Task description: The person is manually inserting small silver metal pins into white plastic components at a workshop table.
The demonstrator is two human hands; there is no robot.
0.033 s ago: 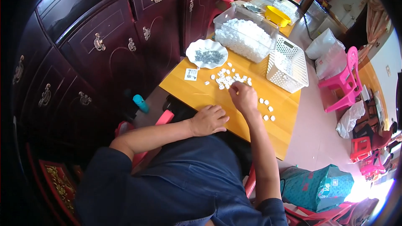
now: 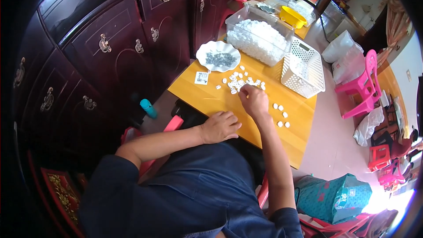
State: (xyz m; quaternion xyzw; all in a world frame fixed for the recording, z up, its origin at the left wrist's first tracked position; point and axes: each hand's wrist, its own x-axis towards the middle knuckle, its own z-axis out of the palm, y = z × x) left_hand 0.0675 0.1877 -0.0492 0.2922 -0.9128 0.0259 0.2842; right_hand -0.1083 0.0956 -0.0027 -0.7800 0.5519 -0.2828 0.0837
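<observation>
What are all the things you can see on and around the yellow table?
table: one, yellow, centre
small pieces: many, white, loose on the table
dish: one, white, holds grey bits, table's far left
clear bin: one, full of white pieces, far end
basket: one, white, table's right edge
card: one, white, beside the dish
cabinet: one, dark wood, left
chair: one, pink, right
left hand: resting on the table's near edge
right hand: at the small pieces

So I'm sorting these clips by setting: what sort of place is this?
Probably a home room used for piecework: a dark carved wooden cabinet, a low yellow table strewn with small white pieces, and pink plastic chairs.
</observation>
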